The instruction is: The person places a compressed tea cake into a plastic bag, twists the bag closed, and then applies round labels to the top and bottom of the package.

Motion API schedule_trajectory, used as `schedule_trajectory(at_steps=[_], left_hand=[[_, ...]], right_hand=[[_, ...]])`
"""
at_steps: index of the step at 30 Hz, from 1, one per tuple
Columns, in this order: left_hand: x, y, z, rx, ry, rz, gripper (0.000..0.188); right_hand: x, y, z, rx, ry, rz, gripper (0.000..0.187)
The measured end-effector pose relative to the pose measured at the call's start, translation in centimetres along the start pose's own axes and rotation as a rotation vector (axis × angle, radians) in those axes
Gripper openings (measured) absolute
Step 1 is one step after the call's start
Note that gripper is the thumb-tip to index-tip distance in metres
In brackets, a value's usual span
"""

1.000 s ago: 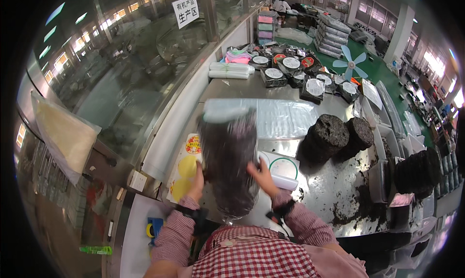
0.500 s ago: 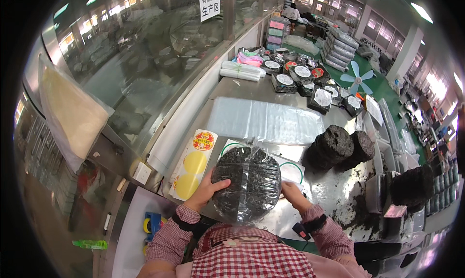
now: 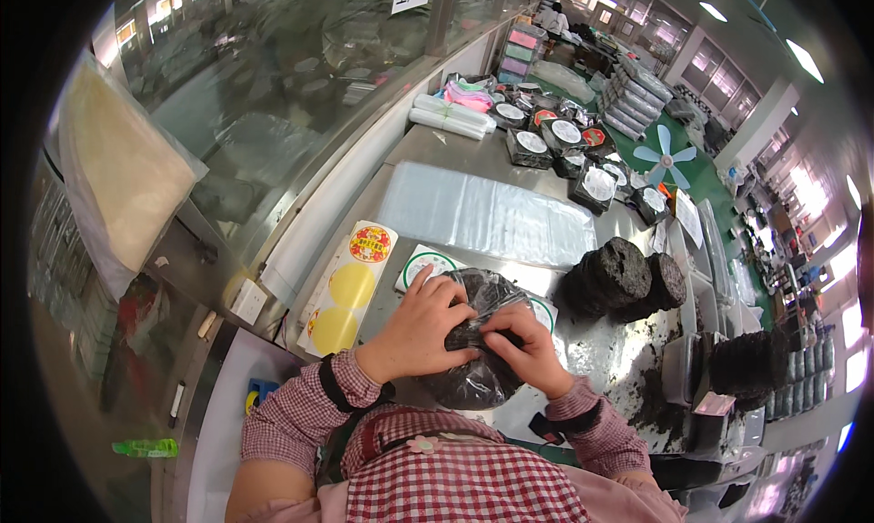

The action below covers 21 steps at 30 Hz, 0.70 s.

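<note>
A round black cake of what looks like dried seaweed, wrapped in a clear plastic bag (image 3: pixel 473 386), sits in front of my body at the near edge of the table. My left hand (image 3: pixel 410 327) curves over its left side and top, with thumb and fingers gripping the wrapped cake. At the middle of the top, my right hand (image 3: pixel 526 348) has its fingers bent in a pinch on the plastic. Both hands cover much of the cake. Partly under it lie white sheets with green-ringed round labels (image 3: pixel 428 266).
A strip of yellow round stickers (image 3: pixel 350 284) lies left of the hands. Flat clear bags (image 3: pixel 487 215) are stacked beyond. Dark round cakes (image 3: pixel 608 275) stand in stacks at right, near scattered crumbs (image 3: pixel 657 400). Labelled packs (image 3: pixel 564 133) and a blue fan (image 3: pixel 665 157) are farther back.
My hands have moved from the two sides of the bagged cake onto its top. The right hand now pinches the plastic at the middle. The view has shifted slightly.
</note>
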<state>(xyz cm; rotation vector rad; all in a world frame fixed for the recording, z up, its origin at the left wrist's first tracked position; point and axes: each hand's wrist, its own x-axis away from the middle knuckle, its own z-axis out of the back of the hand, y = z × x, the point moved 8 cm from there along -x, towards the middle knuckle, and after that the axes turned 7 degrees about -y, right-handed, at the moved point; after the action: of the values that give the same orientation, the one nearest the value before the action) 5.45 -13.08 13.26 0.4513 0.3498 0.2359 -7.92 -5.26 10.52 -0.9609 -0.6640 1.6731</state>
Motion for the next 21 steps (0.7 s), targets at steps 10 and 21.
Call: schedule_trajectory(at_steps=[10,21], left_hand=[[2.3,-5.9,-0.3,0.794,0.392,0.063,0.024],[5.9,-40.0,-18.7,0.276,0.455,0.669,0.01]], right_hand=[[-1.8,-1.3,-0.4,0.395,-0.134,-0.061,0.068],[-3.6,1.2,1.8,0.375,-0.09,-0.199,0.052]])
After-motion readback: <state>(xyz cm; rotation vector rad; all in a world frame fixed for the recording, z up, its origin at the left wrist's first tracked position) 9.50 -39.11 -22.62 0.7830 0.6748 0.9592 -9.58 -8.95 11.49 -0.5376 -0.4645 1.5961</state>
